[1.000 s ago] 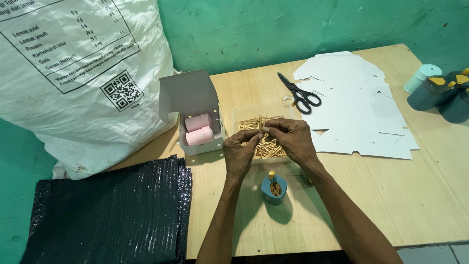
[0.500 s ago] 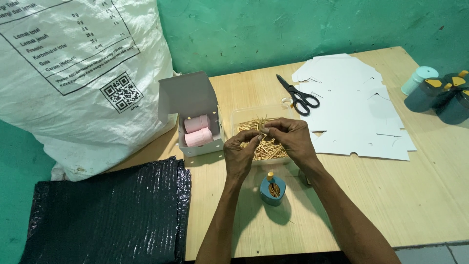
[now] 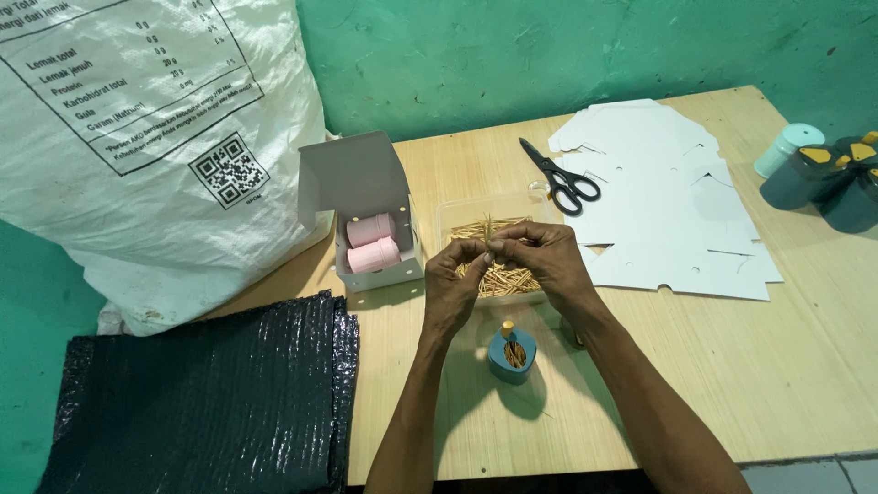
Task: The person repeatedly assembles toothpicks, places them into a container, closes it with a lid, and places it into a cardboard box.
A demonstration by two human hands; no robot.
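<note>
Fingers (image 3: 494,249) of both your hands pinch toothpicks (image 3: 498,274) together; blue holder (image 3: 511,352) at 6 o'clock part-filled, tray stock remaining

Pale matt wooden tabletop (image 3: 640,384) with a fine, smooth grain. The thin blond wooden sticks (image 3: 498,274) sit in a clear plastic tray (image 3: 457,212), pretty glossy. Small teal plastic holder with a yellow cap (image 3: 510,352) looks smooth. White cardboard box (image 3: 361,183) and flat white die-cut cardboard sheets (image 3: 668,210) are matt. Black-handled scissors (image 3: 560,176) have plastic grips. The big white woven plastic sack (image 3: 146,137) is rough, the black plastic sheet stack (image 3: 201,402) crinkly and shiny.
</note>
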